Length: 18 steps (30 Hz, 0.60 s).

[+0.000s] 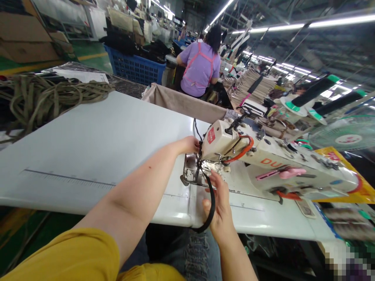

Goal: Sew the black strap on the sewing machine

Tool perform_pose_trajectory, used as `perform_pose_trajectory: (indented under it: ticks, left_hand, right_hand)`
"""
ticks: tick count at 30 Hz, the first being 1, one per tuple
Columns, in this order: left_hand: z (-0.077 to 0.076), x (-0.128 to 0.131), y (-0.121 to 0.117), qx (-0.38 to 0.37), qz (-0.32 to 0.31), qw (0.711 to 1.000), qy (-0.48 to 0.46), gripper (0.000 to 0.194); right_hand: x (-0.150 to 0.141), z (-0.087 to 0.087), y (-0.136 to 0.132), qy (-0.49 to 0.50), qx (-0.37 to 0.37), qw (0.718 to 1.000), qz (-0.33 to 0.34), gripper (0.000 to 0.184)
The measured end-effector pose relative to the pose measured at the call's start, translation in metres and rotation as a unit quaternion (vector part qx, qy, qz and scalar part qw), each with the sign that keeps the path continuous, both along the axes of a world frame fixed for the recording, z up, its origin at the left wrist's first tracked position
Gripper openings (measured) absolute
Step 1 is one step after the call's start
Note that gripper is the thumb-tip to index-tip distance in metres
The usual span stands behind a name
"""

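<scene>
We observe one narrow, flexible black strap [212,195] at the needle area of a white industrial sewing machine [263,154] with orange lettering. The strap crosses the worn silver metal plate [191,168] set in the long, pale, glossy table [88,140], then curves down over the front edge. A further black length stands up behind the needle area.

Left hand [187,145]: it is beside the needle area, on the far side of the plate. Its fingertips are hidden behind machine parts — we cannot tell how far the fingers are open or whether they grip the strap.

Right hand [221,201]: it is at the near side of the plate. Its fingers are loosely curled and parted from the thumb; the strap runs between them, with no pinch visible.

On the table's far left, we note a tangled heap of olive-brown fabric strips [55,95].
</scene>
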<state>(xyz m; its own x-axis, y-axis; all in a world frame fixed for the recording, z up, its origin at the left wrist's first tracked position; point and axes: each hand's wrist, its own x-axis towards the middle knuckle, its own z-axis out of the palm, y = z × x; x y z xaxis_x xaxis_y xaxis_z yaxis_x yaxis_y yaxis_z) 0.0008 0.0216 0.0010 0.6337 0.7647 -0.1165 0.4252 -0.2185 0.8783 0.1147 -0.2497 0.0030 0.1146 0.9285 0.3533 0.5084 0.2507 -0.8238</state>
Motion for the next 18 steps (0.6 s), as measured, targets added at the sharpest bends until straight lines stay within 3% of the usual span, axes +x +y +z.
perform_pose_trajectory:
  ticks: [3, 7, 12, 18]
  left_hand:
    - [-0.001, 0.000, 0.001, -0.012, 0.007, 1.000, -0.010, 0.009]
    - [0.001, 0.000, -0.002, -0.021, -0.002, 1.000, -0.006, 0.012]
    - [0.007, -0.001, -0.005, -0.034, -0.049, 0.998, 0.003, 0.024]
    - [0.011, -0.004, -0.007, -0.002, -0.066, 0.997, 0.041, 0.024]
  right_hand:
    - [0.011, 0.007, 0.012, -0.191, 0.061, 0.978, 0.052, 0.053]
    - [0.024, 0.001, 0.030, -0.324, 0.130, 0.935, 0.066, 0.023]
    - [0.029, -0.012, 0.046, -0.389, 0.152, 0.908, 0.044, 0.025]
    - [0.024, -0.016, 0.043, -0.378, 0.155, 0.912, 0.039, 0.026]
